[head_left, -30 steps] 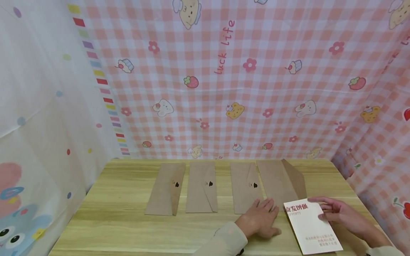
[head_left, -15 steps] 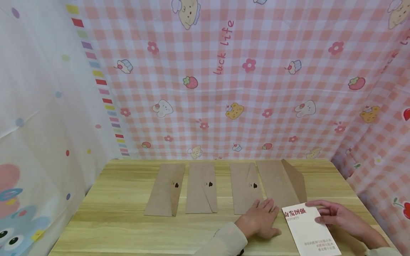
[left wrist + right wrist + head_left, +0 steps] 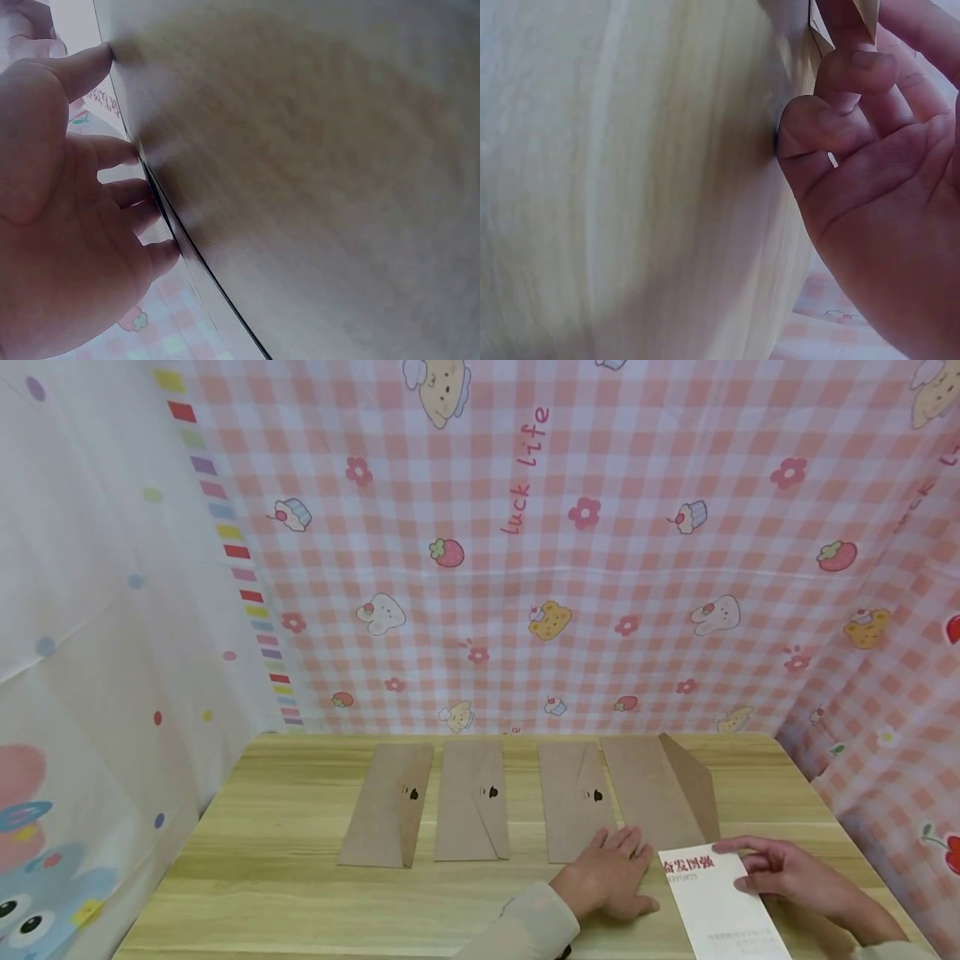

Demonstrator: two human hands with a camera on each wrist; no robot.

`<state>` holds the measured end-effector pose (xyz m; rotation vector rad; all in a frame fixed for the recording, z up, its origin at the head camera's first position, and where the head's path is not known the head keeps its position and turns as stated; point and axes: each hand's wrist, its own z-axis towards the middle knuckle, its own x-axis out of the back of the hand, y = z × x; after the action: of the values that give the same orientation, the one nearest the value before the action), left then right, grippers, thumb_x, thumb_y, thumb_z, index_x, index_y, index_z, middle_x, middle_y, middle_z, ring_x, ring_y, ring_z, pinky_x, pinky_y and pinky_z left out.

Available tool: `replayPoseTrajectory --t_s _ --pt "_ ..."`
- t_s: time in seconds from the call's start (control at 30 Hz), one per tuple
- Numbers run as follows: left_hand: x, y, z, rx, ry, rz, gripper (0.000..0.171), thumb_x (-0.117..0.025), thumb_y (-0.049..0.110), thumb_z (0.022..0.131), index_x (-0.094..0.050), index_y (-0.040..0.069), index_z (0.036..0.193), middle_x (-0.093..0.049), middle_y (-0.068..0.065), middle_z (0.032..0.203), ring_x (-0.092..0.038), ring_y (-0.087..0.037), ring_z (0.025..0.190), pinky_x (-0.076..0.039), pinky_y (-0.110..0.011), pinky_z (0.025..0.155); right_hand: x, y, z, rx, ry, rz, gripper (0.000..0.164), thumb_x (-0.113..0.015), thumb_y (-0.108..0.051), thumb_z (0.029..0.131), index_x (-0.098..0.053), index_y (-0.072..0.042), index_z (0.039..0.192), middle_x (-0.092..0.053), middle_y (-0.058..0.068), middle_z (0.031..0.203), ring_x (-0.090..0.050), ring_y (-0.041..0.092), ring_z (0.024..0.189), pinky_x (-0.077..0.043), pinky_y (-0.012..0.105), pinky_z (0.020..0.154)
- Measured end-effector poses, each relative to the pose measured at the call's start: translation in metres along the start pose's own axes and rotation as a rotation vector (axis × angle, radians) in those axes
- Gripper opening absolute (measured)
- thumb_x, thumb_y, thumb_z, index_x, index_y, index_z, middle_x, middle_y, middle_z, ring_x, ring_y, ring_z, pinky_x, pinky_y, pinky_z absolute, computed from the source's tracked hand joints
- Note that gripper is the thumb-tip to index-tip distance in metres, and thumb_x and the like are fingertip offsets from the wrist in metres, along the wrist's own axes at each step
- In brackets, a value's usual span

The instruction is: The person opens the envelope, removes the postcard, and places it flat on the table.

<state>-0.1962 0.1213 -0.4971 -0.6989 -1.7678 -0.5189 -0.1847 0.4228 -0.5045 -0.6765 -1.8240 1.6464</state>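
My right hand (image 3: 795, 877) pinches a white card (image 3: 720, 902) with red and pale lettering by its right side, in the head view. The card tilts toward the front edge, its bottom cut off by the frame. My left hand (image 3: 611, 877) lies with fingers spread on the table, left of the card, fingertips at the lower ends of two brown paper envelopes. One of these is an envelope with its flap raised (image 3: 652, 793); the other is a folded envelope (image 3: 573, 777). The right wrist view shows my right fingers (image 3: 832, 131) curled, low at the tabletop.
Two more brown envelopes, a middle envelope (image 3: 468, 777) and a left envelope (image 3: 382, 785), lie flat in the row, flaps folded over, each with a small dark mark. A wooden table (image 3: 300, 893) carries everything. Behind it hangs a pink checked curtain (image 3: 495, 577).
My right hand and the card have shifted a little down toward the front edge and slightly left. The left hand and the envelopes stay put.
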Motion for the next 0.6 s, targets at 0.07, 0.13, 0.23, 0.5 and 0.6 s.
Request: replayPoseTrajectory --t_s 0.07,0.13,0.23,0.5,0.6 --pt "-0.0002 -0.0001 0.0005 0.000 -0.006 -0.003 0.073 -0.038 0.068 0.096 -0.019 0.033 0.158 -0.013 0.011 0.165 -0.010 -0.004 0.151 -0.016 -0.029 0.121 0.0004 0.0013 0.0000 0.009 -0.007 -0.007 0.045 -0.049 0.010 0.096 -0.043 0.008 0.141 -0.071 0.015 0.110 -0.067 0.013 0.099 -0.058 0.031 0.081" --pt "-0.0005 -0.0006 0.0009 0.001 -0.013 -0.009 0.073 -0.038 0.067 0.096 -0.018 0.034 0.158 -0.012 0.012 0.165 -0.009 -0.004 0.151 -0.015 -0.029 0.121 0.0005 0.0028 0.0002 0.016 -0.005 -0.023 0.044 -0.049 0.011 0.096 -0.045 0.007 0.140 -0.071 0.014 0.107 -0.067 0.012 0.096 -0.058 0.029 0.080" --pt "-0.0010 -0.0016 0.0014 0.000 -0.023 -0.021 0.073 -0.038 0.067 0.097 -0.017 0.034 0.158 -0.011 0.012 0.165 -0.008 -0.003 0.151 -0.015 -0.029 0.121 0.0000 0.0053 0.0010 0.020 0.021 -0.091 0.043 -0.053 0.009 0.095 -0.049 0.007 0.137 -0.069 0.007 0.096 -0.064 0.005 0.086 -0.056 0.024 0.072" --pt "0.0000 -0.0012 0.0003 -0.004 -0.020 -0.035 0.074 -0.039 0.067 0.096 -0.018 0.033 0.158 -0.011 0.012 0.165 -0.008 -0.004 0.151 -0.014 -0.029 0.122 -0.0013 0.0100 0.0024 0.035 0.068 -0.217 0.042 -0.058 0.008 0.092 -0.055 0.006 0.134 -0.057 0.001 0.079 -0.048 -0.002 0.067 -0.033 0.036 0.046" --pt "0.0009 -0.0011 0.0000 -0.005 -0.026 -0.035 0.074 -0.038 0.067 0.096 -0.016 0.034 0.158 -0.009 0.012 0.165 -0.007 -0.003 0.151 -0.013 -0.029 0.122 -0.0008 0.0100 0.0024 0.032 0.051 -0.194 0.042 -0.058 0.008 0.093 -0.054 0.005 0.135 -0.051 0.011 0.075 -0.038 0.010 0.056 -0.028 0.038 0.044"
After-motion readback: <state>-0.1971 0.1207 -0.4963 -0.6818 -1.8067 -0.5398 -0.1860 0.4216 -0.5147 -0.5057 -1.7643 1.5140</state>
